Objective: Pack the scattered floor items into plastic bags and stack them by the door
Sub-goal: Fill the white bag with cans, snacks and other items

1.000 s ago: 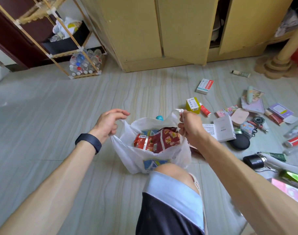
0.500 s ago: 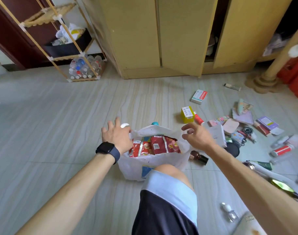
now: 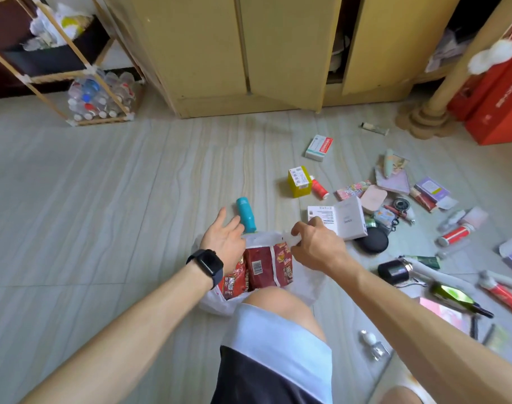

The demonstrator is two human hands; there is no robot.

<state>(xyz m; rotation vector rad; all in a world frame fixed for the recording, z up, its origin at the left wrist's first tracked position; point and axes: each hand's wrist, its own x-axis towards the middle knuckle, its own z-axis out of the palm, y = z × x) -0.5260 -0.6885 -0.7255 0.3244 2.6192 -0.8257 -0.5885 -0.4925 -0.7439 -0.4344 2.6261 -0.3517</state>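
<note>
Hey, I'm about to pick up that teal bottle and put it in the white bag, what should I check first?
1. The teal cylindrical bottle lies free on the floor beyond the white plastic bag: ok.
2. The left hand is open, fingers beside the bottle, not gripping it: ok.
3. The right hand pinches the bag's rim: ok.
4. Bag mouth open, red snack packets showing: ok.
5. Room left in the bag: cannot tell.
6. Bottle cap tight: cannot tell.

Bare forearms; black smartwatch [image 3: 208, 265] on left wrist; dark shorts [image 3: 266, 377], pale blue hem.
</note>
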